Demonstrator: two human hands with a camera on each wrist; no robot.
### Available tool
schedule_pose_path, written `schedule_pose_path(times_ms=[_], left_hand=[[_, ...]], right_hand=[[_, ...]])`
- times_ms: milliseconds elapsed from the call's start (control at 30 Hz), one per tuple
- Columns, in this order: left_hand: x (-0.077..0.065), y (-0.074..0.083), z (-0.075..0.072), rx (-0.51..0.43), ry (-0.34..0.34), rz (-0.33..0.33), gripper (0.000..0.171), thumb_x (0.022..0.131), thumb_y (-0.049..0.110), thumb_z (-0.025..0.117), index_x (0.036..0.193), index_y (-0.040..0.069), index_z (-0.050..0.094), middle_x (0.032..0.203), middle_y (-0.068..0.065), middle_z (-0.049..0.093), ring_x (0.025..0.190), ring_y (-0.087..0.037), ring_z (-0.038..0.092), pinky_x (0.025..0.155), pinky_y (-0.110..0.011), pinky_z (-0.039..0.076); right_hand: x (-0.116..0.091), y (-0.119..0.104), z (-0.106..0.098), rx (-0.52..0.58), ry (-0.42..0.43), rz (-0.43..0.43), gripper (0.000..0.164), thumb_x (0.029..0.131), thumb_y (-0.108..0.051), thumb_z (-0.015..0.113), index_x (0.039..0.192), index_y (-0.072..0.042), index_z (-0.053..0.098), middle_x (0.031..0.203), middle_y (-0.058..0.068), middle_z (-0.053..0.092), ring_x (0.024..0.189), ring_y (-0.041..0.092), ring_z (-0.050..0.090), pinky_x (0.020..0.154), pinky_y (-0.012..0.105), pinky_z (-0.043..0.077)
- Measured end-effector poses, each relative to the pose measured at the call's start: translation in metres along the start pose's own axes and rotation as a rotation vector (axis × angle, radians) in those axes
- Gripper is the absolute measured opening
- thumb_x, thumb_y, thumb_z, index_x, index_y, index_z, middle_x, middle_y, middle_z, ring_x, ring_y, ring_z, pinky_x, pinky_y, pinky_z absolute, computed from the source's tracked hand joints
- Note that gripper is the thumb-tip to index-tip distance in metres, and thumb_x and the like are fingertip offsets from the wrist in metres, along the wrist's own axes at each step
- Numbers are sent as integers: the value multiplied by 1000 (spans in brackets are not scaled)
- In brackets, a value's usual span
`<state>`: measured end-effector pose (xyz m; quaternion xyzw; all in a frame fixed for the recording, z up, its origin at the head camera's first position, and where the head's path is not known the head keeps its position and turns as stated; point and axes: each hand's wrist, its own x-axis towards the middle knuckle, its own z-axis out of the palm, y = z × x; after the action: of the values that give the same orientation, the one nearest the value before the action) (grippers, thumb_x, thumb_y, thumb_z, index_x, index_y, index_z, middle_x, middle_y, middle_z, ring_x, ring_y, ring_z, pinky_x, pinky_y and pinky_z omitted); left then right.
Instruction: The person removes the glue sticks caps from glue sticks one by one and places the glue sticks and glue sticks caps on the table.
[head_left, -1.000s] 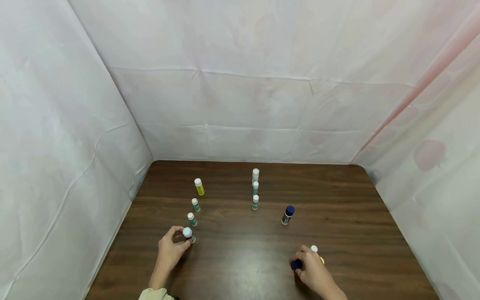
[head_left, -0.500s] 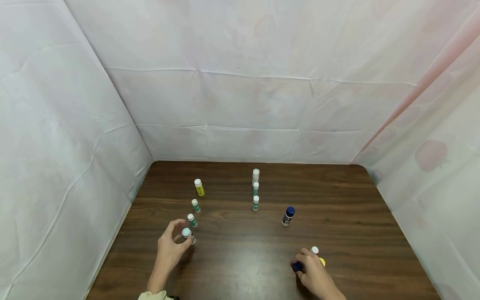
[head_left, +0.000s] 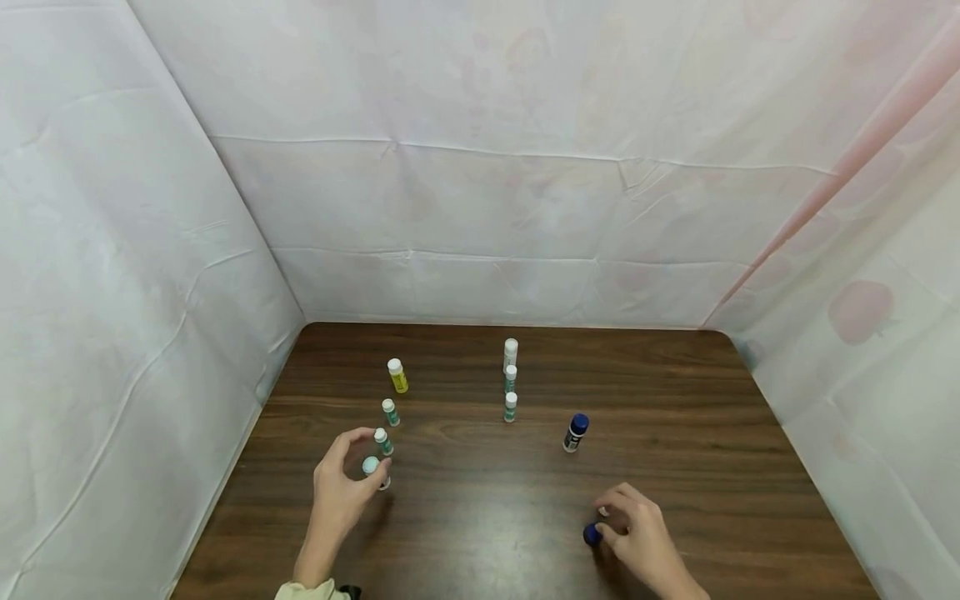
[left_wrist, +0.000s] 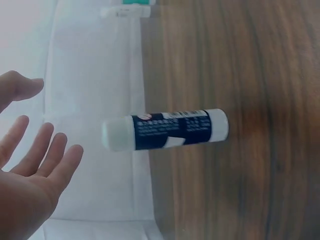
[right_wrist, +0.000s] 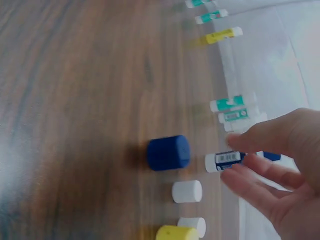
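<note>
My left hand has its fingers and thumb spread around an upright navy-labelled glue stick. In the left wrist view that glue stick stands apart from the hand, its pale top and white base both visible. On the right side, my right hand hovers with parted fingers just beside a loose blue cap. The right wrist view has the blue cap standing on the wood, with the hand off it, holding nothing. White caps and a yellow cap stand nearby.
Behind the left hand stand two green-labelled glue sticks and a yellow one. Three more, the nearest green-labelled, line up at centre back. A blue-capped glue stick stands farther right. Pale curtains border the brown table.
My left fingers have let go of the navy glue stick and spread, rising slightly. My right hand has released the blue cap and moved a little right; the white and yellow caps are now largely covered.
</note>
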<state>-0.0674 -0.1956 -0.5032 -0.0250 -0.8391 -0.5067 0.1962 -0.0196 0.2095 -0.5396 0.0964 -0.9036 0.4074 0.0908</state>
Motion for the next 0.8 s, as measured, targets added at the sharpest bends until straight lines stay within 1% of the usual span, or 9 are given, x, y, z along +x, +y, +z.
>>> schedule_pose_path(times_ms=[133, 200, 333, 367, 433, 533, 600, 700, 800], left_hand=[[3, 27, -1, -16, 27, 79, 45, 67, -12, 77, 108, -2, 61, 104, -7, 63, 93, -17, 64, 84, -17, 49], [4, 38, -1, -30, 20, 106, 44, 68, -13, 76, 107, -4, 60, 102, -9, 62, 91, -11, 64, 81, -12, 48], [7, 46, 2, -85, -10, 119, 43, 69, -14, 75, 107, -3, 60, 105, -12, 62, 93, -5, 61, 82, -16, 50], [8, 47, 3, -96, -19, 119, 42, 69, -14, 75, 107, -3, 60, 106, -12, 62, 95, -5, 60, 83, -17, 50], [9, 39, 8, -129, -33, 116, 43, 70, -12, 75, 108, -2, 60, 108, -11, 61, 99, -10, 59, 85, -19, 50], [9, 39, 13, -149, -42, 121, 42, 70, -11, 76, 109, -1, 60, 108, -11, 61, 103, -11, 57, 86, -20, 50], [10, 40, 17, -161, -41, 137, 42, 70, -11, 76, 108, -1, 60, 107, -11, 61, 102, -13, 57, 85, -20, 50], [11, 51, 22, -170, -42, 163, 42, 69, -14, 75, 107, -3, 60, 106, -12, 61, 99, -17, 58, 82, -23, 52], [10, 50, 29, -206, -62, 144, 41, 69, -14, 75, 106, -5, 60, 106, -13, 61, 99, -27, 59, 81, -28, 53]], right_hand=[[5, -2, -7, 99, 126, -56, 49, 56, 21, 79, 85, -15, 66, 86, 3, 62, 75, 12, 61, 56, 25, 55], [8, -2, -10, 132, 180, -100, 49, 55, 21, 80, 89, -13, 67, 88, 6, 63, 76, 8, 60, 58, 22, 55], [12, 0, -17, 194, 218, -143, 48, 57, 21, 79, 97, -3, 66, 94, 12, 62, 78, 7, 63, 61, 21, 55], [13, 0, -18, 208, 215, -140, 48, 58, 20, 79, 99, -2, 65, 96, 12, 62, 78, 9, 64, 63, 23, 55], [15, -1, -23, 227, 199, -112, 46, 62, 16, 79, 102, -1, 64, 99, 9, 62, 80, 11, 66, 64, 26, 56], [18, -1, -29, 252, 181, -70, 44, 67, 11, 79, 106, -2, 63, 104, 4, 60, 85, 12, 66, 68, 30, 57], [20, -1, -31, 265, 184, -49, 43, 69, 8, 79, 108, -2, 62, 105, 5, 60, 87, 11, 65, 69, 31, 57], [23, 0, -33, 287, 204, -19, 43, 69, 7, 78, 109, 0, 62, 104, 9, 60, 91, 8, 63, 70, 30, 56], [27, 2, -33, 323, 223, 13, 43, 70, 7, 78, 109, 2, 62, 104, 15, 60, 93, 12, 62, 71, 28, 56]])
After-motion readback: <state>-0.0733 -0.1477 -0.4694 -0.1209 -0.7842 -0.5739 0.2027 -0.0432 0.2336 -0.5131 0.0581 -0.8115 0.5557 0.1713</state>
